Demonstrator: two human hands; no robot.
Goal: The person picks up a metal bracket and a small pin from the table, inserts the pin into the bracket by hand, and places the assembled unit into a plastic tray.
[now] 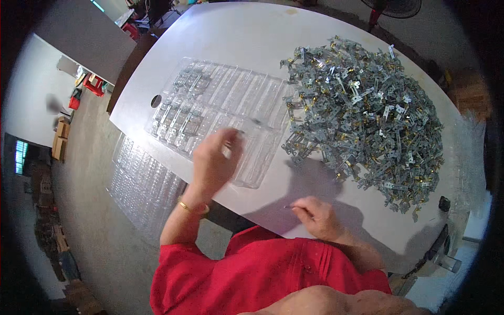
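Note:
My left hand (pixel 214 160) is over the near part of a clear plastic tray (pixel 247 89) with long compartments. Its fingers are curled into a pinch, and a small greyish bit shows at the tips, too unclear to name. Small metal brackets (pixel 176 121) lie in rows in the tray's left compartments. Lower down and to the right, my right hand (pixel 316 218) is closed in a pinch above the white table (pixel 252 31). A tiny dark end pokes out from its fingertips. Beyond it rises a large heap of metal brackets (pixel 362 115) with brass-coloured parts.
More clear plastic trays (pixel 142 178) are stacked lower, off the table's left edge. A round dark hole (pixel 156 101) pierces the tabletop beside the tray. Clear plastic (pixel 469 157) and a small black object (pixel 444 203) are at the right edge. A fan (pixel 394 7) stands behind.

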